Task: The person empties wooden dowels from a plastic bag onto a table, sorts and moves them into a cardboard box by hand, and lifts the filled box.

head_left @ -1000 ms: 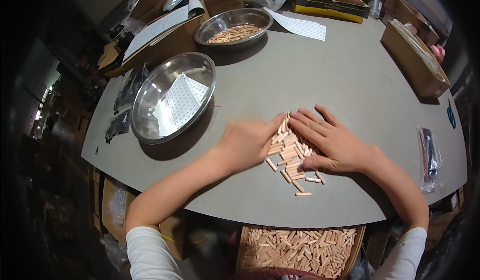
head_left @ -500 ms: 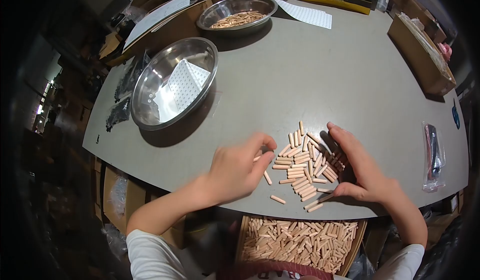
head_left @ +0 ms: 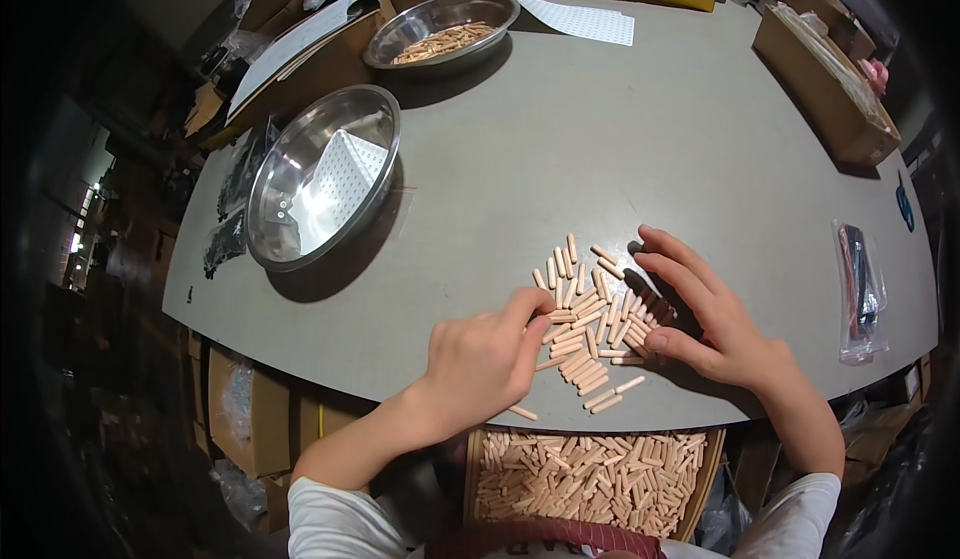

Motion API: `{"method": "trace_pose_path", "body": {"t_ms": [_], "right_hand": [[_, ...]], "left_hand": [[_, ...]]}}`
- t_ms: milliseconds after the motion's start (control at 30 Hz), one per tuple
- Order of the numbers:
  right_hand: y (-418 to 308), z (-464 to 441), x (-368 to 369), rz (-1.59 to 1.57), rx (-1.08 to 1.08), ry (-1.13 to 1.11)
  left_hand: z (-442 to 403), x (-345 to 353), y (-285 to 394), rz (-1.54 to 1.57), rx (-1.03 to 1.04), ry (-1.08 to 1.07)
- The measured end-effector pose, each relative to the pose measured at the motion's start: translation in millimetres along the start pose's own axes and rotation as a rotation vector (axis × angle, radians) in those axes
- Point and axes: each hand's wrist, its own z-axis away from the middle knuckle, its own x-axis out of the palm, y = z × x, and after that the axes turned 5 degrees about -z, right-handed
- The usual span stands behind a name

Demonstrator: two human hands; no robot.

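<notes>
A loose pile of short wooden dowels [head_left: 592,324] lies near the table's front edge. At the left side of this pile is my left hand [head_left: 480,359], its thumb and index finger pinched together at a wooden dowel; the fingertips partly hide it. My right hand [head_left: 715,314] rests curved along the right side of the pile, fingers apart, with the thumb close to the outer dowels. Below the table edge stands an open box [head_left: 472,474] full of similar dowels.
A steel bowl [head_left: 262,229] at the left holds perforated white sheets [head_left: 345,179]. Behind it, another steel bowl [head_left: 500,44] contains dowels. A cardboard box [head_left: 815,89] stands at the back right, and a plastic-bagged item [head_left: 860,289] lies at the right edge.
My left hand has moved right and in to the dowel pile, covering where loose dowels lay. My right hand has shifted slightly up and left. The whole view has shifted a little.
</notes>
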Motion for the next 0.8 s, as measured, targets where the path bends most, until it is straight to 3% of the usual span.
{"method": "trace_pose_path", "body": {"t_ms": [100, 167, 400, 600, 667, 800], "right_hand": [[0.5, 0.4, 0.0, 0.001, -0.021, 0.018], [0.4, 0.6, -0.4, 0.005, -0.031, 0.028], [1.7, 2.2, 0.1, 0.003, -0.007, 0.050], [1.4, 3.0, 1.8, -0.018, 0.010, 0.075], [0.0, 2.6, 1.6, -0.029, 0.023, 0.089], [-2.0, 1.9, 0.9, -0.033, 0.044, 0.103]], "left_hand": [[1.4, 5.2, -1.8, -0.035, 0.038, 0.046], [1.8, 9.6, -2.3, -0.263, 0.236, 0.165], [3.0, 11.3, -5.4, -0.241, 0.285, 0.248], [3.0, 10.7, -9.1, -0.054, 0.124, 0.324], [3.8, 4.7, -5.3, 0.033, -0.028, 0.283], [2.8, 2.0, -2.6, 0.091, -0.015, 0.268]]}}
